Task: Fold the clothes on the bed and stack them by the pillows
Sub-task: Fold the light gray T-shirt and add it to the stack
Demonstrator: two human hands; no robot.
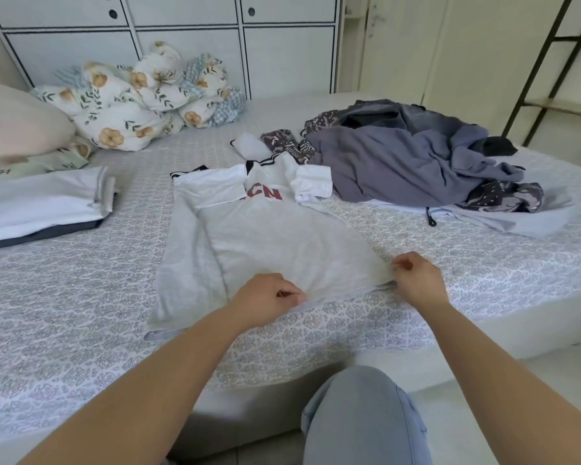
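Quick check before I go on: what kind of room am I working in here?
Most likely a bedroom: a low bed with a patterned sheet, pillows and a floral quilt at its head, and white cupboards behind.

Both bare arms are reaching forward, the left hand (265, 298) and right hand (416, 278) pinching with curled fingers.

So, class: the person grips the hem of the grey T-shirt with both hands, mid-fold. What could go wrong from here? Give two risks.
1. The left hand and right hand pinch only the hem of the grey T-shirt; lifting it could undo the sleeves already folded in.
2. The unfolded clothes pile lies touching the shirt's right sleeve, so folding upward may snag or drag it.
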